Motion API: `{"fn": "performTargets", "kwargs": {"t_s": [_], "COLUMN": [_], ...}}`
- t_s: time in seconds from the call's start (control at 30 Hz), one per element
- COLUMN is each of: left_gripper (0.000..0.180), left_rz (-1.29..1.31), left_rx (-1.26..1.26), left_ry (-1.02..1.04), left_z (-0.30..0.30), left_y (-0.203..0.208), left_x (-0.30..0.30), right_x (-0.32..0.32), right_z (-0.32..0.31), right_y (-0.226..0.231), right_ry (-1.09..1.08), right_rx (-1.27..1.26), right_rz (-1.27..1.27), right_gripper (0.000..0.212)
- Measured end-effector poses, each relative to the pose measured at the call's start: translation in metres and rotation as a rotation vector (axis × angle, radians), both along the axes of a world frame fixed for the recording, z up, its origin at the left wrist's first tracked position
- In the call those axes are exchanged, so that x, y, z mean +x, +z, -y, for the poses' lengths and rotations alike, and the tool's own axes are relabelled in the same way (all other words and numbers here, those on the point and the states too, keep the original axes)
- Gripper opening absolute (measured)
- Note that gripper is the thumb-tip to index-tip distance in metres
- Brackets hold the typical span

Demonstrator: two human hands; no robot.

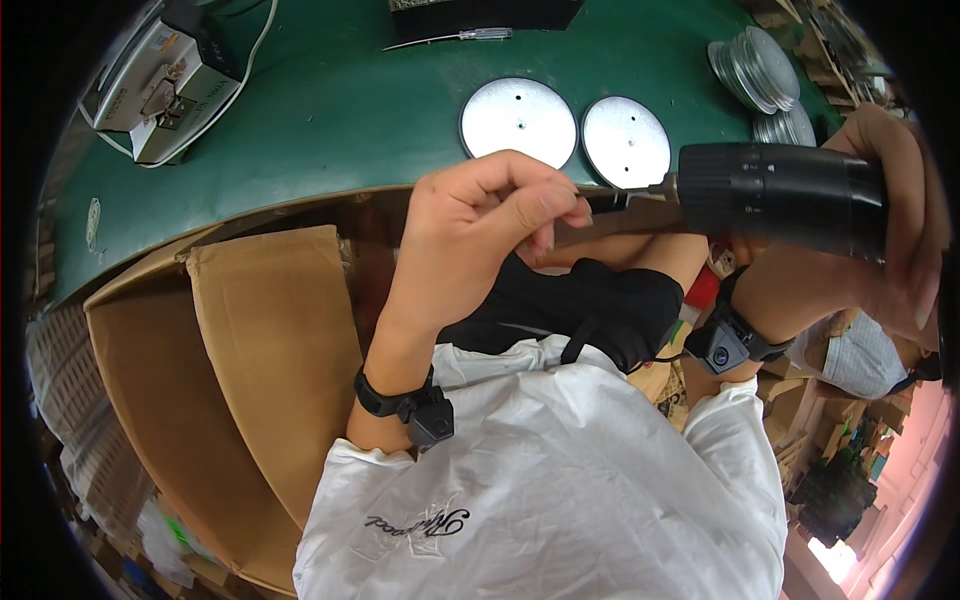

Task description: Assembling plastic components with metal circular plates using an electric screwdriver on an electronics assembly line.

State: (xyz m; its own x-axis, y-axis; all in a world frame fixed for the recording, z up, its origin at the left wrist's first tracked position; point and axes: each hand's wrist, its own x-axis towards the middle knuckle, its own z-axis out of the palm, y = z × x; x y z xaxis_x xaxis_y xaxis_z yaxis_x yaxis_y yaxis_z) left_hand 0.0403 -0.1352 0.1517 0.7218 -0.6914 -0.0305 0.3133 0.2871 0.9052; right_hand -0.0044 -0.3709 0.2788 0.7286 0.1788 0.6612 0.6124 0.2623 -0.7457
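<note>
My right hand [905, 200] is wrapped round a black power screwdriver [780, 195], held level with its bit pointing left. In front of me, my left hand [490, 215] is closed in a pinch on a small dark part [605, 203] at the end of the bit. What that part is, and whether the bit touches it, is too small to make out. Just beyond my left hand, a silver disc with a dark rim [520, 122] lies flat on the green table [330, 110]. A slightly smaller silver disc [626, 140] lies to its right, near the bit.
Stacked metal discs [757, 70] stand at the far right. A screwdriver with a clear handle [485, 34] lies before a dark box [490, 14]. A printed box [165, 90] with a white cable sits far left. An open cardboard box [280, 350] is left of me; another person [860, 355] is at right.
</note>
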Motion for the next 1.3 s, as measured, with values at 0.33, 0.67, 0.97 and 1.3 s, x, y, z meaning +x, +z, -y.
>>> {"fn": "performTargets", "kwargs": {"t_s": [0.33, 0.67, 0.97, 1.3], "left_gripper": [0.119, 0.118, 0.112, 0.107], "left_rz": [1.169, 1.219, 1.222, 1.211], "left_rx": [0.677, 0.698, 0.729, 0.525], "left_ry": [0.267, 0.303, 0.265, 0.297], "left_z": [0.008, 0.009, 0.013, 0.021], "left_y": [-0.036, -0.044, -0.038, -0.021], "left_x": [0.028, 0.029, 0.029, 0.016], "right_x": [0.059, 0.094, 0.073, -0.109], "right_z": [-0.037, -0.046, -0.045, 0.045], "right_y": [-0.031, -0.044, -0.058, -0.035], "right_ry": [-0.438, -0.461, -0.302, -0.707], "right_rx": [0.001, -0.068, -0.065, 0.376], "right_rz": [0.182, -0.092, 0.086, 0.069], "right_gripper": [0.034, 0.040, 0.019, 0.033]}}
